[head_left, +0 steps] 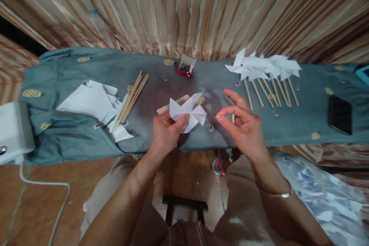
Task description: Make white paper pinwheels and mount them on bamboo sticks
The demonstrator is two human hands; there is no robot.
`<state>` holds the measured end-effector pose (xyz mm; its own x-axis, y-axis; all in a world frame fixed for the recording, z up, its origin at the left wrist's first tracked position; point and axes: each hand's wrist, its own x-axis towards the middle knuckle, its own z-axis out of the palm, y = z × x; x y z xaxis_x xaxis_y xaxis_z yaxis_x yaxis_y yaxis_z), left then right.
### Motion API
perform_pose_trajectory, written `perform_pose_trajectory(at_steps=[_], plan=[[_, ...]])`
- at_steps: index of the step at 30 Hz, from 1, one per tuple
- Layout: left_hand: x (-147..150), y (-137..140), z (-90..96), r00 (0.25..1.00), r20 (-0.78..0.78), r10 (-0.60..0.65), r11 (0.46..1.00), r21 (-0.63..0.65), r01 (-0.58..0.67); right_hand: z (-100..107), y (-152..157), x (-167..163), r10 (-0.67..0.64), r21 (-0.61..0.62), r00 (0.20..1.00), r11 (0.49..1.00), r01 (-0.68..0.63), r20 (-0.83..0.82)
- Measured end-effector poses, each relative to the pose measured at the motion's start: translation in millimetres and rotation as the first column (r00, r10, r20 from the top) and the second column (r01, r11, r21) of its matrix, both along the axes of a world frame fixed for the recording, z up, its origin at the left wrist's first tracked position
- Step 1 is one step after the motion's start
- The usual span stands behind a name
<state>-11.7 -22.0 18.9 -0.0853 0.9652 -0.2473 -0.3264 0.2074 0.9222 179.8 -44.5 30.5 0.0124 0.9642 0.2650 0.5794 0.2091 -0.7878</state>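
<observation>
My left hand (pixel 167 128) pinches a white paper pinwheel (pixel 190 112), thumb pressed near its centre, with the folded blades spread out above the table. To the right of it, my right hand (pixel 245 121) is raised with thumb and index finger closed together. A tiny dark tip shows at those fingertips, pointing toward the pinwheel; it is too small to name. A small red box (pixel 185 70) with its lid up stands behind the pinwheel, full of small shiny metal pieces. Partly hidden beneath the pinwheel lies a flat printed piece (pixel 164 109).
Left on the green cloth (pixel 72 138) lie white paper sheets (pixel 86 100) and several wooden sticks (pixel 134 98). Finished pinwheels on sticks (pixel 265 67) lie in a row at back right. A phone (pixel 340 114) rests far right; a white device (pixel 15 130) with a cable stands far left.
</observation>
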Motion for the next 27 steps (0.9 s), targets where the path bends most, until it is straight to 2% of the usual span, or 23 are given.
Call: perform_pose_trajectory(at_steps=[4,9,15,27], plan=[[5.2,-4.8,3.9,0.997,0.001,-0.075,0.997,-0.004,0.075,18.7,-12.3,-22.5,0.127,-0.022,0.992,0.992,-0.126,0.022],[4.7,-8.2,6.4,0.984,0.065,-0.163,0.986,-0.028,0.165,14.0,-10.9,-29.2,0.147,-0.021,0.987,0.989,-0.146,0.069],[2.3,-9.2,-2.1,0.967,0.083,-0.24,0.97,-0.014,0.242,11.3,-8.7,-25.9,0.164,-0.013,0.986,0.986,-0.164,-0.005],[2.2,-10.8,-2.7,0.958,0.085,-0.272,0.962,0.009,0.273,10.0,-9.1,-23.5,0.174,-0.01,0.983,0.984,-0.175,-0.065]])
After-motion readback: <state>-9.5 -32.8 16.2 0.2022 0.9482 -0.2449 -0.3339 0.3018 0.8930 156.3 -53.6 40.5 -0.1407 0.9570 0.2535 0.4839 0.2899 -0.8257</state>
